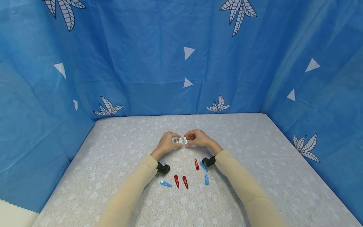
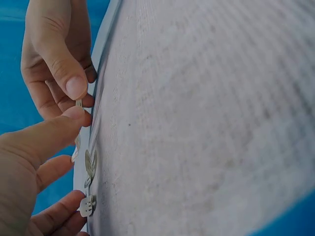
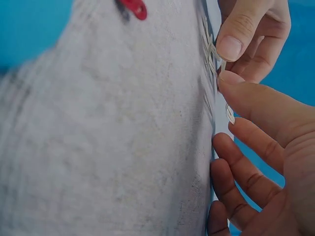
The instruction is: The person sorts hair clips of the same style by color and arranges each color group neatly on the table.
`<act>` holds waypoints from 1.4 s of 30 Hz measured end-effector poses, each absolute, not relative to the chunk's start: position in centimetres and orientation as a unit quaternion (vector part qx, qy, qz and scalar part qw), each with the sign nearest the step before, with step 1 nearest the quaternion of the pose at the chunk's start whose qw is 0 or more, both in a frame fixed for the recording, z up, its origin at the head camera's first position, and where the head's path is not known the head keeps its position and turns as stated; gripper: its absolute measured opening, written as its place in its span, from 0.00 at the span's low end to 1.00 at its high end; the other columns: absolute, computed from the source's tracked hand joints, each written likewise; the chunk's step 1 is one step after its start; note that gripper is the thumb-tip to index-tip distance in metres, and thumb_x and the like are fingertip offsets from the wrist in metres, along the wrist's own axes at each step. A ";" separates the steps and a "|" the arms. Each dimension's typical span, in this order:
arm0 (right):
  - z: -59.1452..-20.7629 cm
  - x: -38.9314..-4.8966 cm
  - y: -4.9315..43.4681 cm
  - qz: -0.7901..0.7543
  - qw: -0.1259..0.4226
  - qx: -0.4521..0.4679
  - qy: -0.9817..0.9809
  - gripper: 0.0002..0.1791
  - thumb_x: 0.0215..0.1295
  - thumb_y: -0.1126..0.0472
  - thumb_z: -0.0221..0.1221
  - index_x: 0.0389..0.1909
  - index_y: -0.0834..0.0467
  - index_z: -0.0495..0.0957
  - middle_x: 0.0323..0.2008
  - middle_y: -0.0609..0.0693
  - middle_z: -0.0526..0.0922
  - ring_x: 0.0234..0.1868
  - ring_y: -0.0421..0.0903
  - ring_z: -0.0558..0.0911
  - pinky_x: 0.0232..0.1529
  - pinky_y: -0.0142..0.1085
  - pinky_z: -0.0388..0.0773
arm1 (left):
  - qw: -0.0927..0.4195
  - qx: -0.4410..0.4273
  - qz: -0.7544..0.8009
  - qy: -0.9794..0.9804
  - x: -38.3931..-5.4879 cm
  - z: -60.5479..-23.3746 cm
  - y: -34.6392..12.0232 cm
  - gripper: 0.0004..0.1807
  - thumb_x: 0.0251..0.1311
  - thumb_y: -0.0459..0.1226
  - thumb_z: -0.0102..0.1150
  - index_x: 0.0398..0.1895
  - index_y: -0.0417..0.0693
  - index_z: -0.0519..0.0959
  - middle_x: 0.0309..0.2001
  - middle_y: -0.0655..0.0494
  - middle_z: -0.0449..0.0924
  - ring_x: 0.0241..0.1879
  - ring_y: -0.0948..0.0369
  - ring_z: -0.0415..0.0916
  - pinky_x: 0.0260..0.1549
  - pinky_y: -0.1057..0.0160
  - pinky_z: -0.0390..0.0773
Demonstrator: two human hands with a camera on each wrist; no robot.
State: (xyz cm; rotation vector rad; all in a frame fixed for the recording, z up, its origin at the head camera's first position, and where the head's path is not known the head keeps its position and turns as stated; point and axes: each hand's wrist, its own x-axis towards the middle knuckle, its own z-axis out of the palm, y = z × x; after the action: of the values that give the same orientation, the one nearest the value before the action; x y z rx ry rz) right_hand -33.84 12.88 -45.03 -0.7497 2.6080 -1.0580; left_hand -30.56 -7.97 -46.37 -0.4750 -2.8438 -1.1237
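Observation:
My left hand [image 1: 167, 142] pinches a white snap hair clip [image 1: 180, 141] between thumb and fingertips above the middle of the table. Facing it, my right hand [image 1: 199, 138] pinches another white snap hair clip [image 1: 185, 140], also seen in the right wrist view as a pale clip [image 3: 230, 113]. The two clips stand close together, with a narrow gap in the head view. Below the left fingers, in the left wrist view, more white hair clips [image 2: 90, 164] lie on the cloth, partly hidden by that hand in the head view.
Nearer the body lie three red hair clips [image 1: 176, 181] and several blue ones [image 1: 206, 178], one partly behind the left wrist camera [image 1: 163, 168]. A patterned pale cloth covers the table [image 1: 113, 157]. Blue curtains [image 1: 158, 63] hang behind and at both sides.

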 end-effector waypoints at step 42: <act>-45.2 -33.9 12.9 -0.329 0.115 -0.263 0.900 0.31 0.51 0.55 0.74 0.58 0.59 0.79 0.47 0.55 0.82 0.44 0.47 0.79 0.46 0.39 0.79 | 0.015 -0.175 -0.319 -0.931 -30.2 -46.2 -8.4 0.36 0.49 0.48 0.74 0.61 0.44 0.77 0.56 0.44 0.76 0.57 0.46 0.70 0.58 0.46 0.70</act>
State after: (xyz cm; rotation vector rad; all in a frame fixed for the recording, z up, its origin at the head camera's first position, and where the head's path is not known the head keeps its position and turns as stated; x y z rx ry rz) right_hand -33.85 12.88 -45.24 -0.7706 2.6366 -0.9649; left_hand -30.16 -8.43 -46.21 -0.5447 -2.8983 -0.9926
